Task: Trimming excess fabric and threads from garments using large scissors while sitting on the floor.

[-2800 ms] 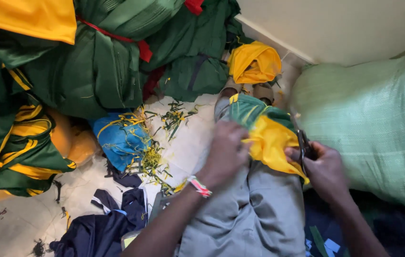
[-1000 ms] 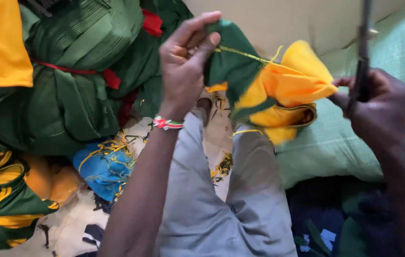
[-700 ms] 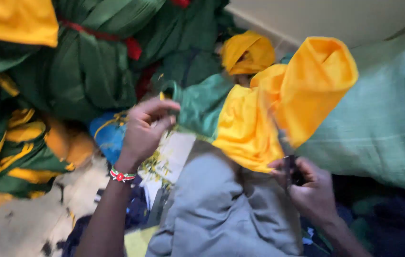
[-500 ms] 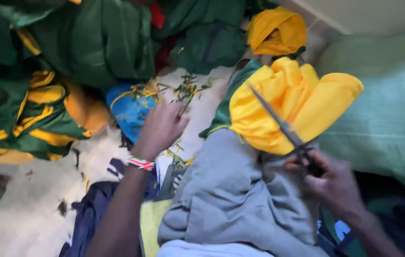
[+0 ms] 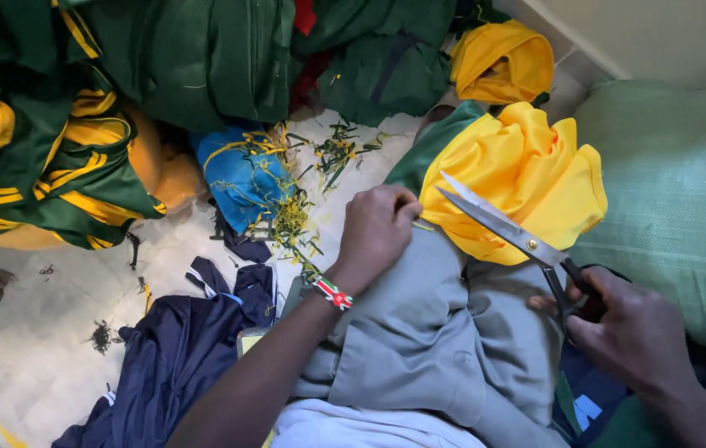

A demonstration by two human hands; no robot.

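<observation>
A yellow and green garment (image 5: 519, 178) lies bunched on my lap, over grey trousers (image 5: 427, 332). My left hand (image 5: 375, 232), with a beaded band at the wrist, pinches the garment's left edge. My right hand (image 5: 630, 336) grips the black handles of steel scissors (image 5: 506, 228). The blades are slightly apart and point up-left across the yellow cloth.
Green and yellow garments (image 5: 54, 158) are heaped at the left and top. A blue cloth (image 5: 245, 174) with thread clippings (image 5: 295, 220) lies on the floor, a navy garment (image 5: 179, 348) below it. A pale green woven sack (image 5: 676, 182) fills the right.
The garment, held up high with a thread pulled taut, has come down onto my lap. My left hand moved to its edge, and the scissors swung over the yellow cloth.
</observation>
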